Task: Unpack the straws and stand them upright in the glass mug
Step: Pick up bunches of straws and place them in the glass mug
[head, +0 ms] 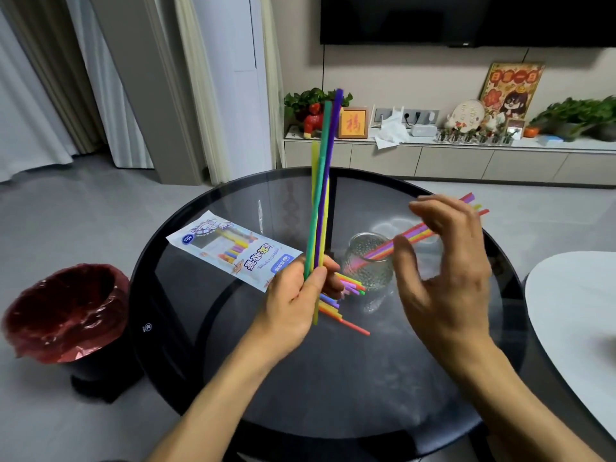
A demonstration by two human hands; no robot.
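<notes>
Several loose straws (346,296) behind left hand (293,301)

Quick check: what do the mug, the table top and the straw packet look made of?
Mug: clear glass, dimpled, bumps catch light. Table top: dark smoked glass, glossy; base shows through, black rim. Straw packet: thin printed plastic film, probably; slightly crinkled with a clear window.

You've got one head-worn wide-angle view, looking forward and down at the round black glass table (333,378) from close above; it faces the TV wall, both forearms entering from below.
</notes>
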